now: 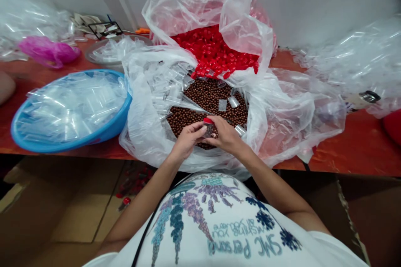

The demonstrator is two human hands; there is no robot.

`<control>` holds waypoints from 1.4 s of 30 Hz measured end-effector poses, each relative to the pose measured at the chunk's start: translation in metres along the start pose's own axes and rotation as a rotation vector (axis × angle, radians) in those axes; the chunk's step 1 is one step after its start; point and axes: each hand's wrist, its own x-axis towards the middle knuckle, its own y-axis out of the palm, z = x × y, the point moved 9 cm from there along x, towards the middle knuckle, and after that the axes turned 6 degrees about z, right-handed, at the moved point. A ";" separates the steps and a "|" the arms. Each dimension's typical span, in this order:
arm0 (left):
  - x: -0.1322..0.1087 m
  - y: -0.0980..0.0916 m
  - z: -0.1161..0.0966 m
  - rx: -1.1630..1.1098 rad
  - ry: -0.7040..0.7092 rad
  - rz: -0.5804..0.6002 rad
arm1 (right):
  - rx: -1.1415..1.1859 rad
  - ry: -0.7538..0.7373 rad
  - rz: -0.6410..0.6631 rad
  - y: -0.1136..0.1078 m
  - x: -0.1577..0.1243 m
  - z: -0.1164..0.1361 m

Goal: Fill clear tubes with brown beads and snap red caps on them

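Observation:
Between my two hands is a small clear container with a red cap (208,121). My left hand (189,138) pinches its left side with thumb and fingertips. On the other side my right hand (227,134) has its fingers closed around the container and cap. Both hands are just above many small round brown balls (203,96) in an open plastic bag (142,104). Several clear plastic tubes (169,85) lie on the left inside the bag, and a few sit on the balls. Behind, a second bag holds a heap of red caps (216,50).
A blue basin (109,137) of clear plastic pieces stands at left on the red table (360,146). A pink bag (50,51) and clear bags lie behind it. More clear plastic (369,58) is piled at right. Below the table edge is an open cardboard box (75,200) containing red-capped containers.

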 end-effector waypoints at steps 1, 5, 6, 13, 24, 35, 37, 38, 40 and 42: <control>0.001 0.001 0.002 -0.038 -0.012 -0.014 | -0.024 -0.011 -0.009 0.003 -0.002 0.002; 0.006 0.006 0.020 -0.149 -0.123 -0.050 | -0.076 -0.018 -0.035 0.012 -0.008 0.005; 0.006 0.006 0.024 -0.145 -0.140 -0.066 | -0.078 -0.009 -0.041 0.014 -0.009 0.004; 0.009 0.000 0.039 -0.094 -0.056 -0.191 | -0.060 0.066 -0.022 0.022 -0.019 -0.002; 0.003 0.003 0.016 0.143 0.203 -0.184 | -0.007 -0.005 -0.018 0.011 -0.016 0.011; 0.001 0.005 0.006 -0.061 0.063 -0.155 | 0.462 0.286 0.005 0.016 -0.023 -0.024; 0.000 0.007 0.005 -0.125 0.034 -0.106 | 0.637 0.492 -0.076 0.019 -0.034 -0.047; 0.000 0.009 0.006 -0.148 0.018 -0.081 | 0.683 0.556 -0.118 0.019 -0.038 -0.054; 0.000 0.013 0.010 -0.173 -0.023 -0.035 | 0.670 0.564 -0.205 0.011 -0.040 -0.057; 0.001 0.017 0.017 -0.177 -0.058 -0.014 | 0.542 0.431 -0.242 -0.002 -0.034 -0.045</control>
